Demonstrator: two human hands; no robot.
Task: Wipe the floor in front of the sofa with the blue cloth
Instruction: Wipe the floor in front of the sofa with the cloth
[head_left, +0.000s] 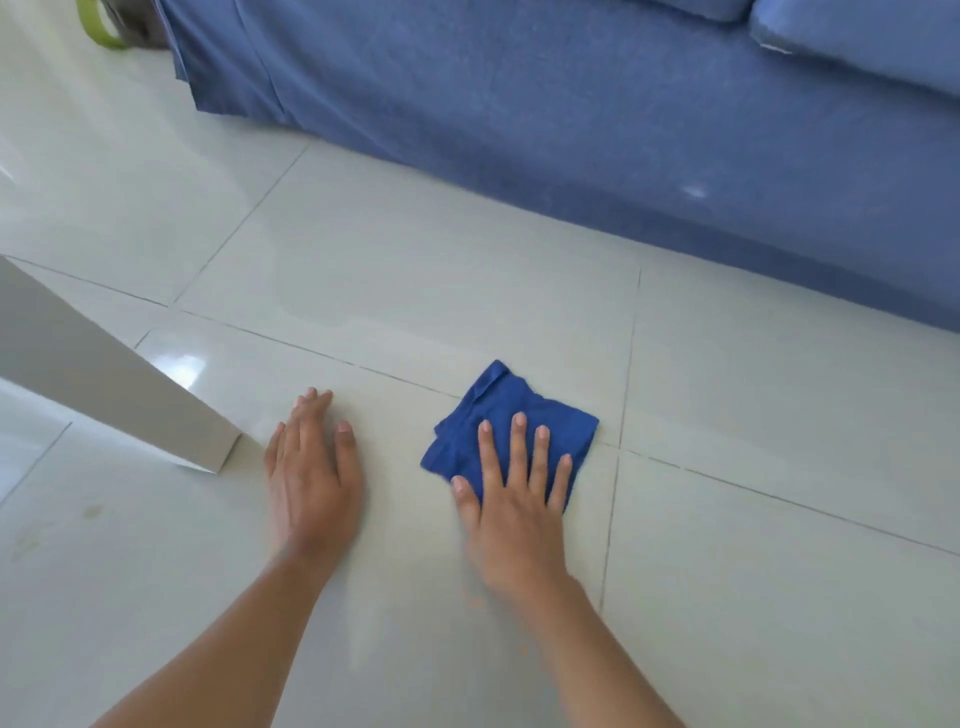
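A folded blue cloth (506, 415) lies flat on the pale tiled floor (415, 291) in front of the blue sofa (571, 119). My right hand (514, 493) presses down on the cloth's near half, palm flat and fingers spread. My left hand (311, 467) rests flat on the bare tile to the left of the cloth, fingers together, holding nothing. The sofa's fabric skirt runs diagonally across the top right, well beyond the cloth.
A grey slanted furniture leg or panel (104, 364) meets the floor just left of my left hand. A green and grey object (111, 26) sits at the top left beside the sofa's end. A blue cushion (862, 36) lies on the sofa.
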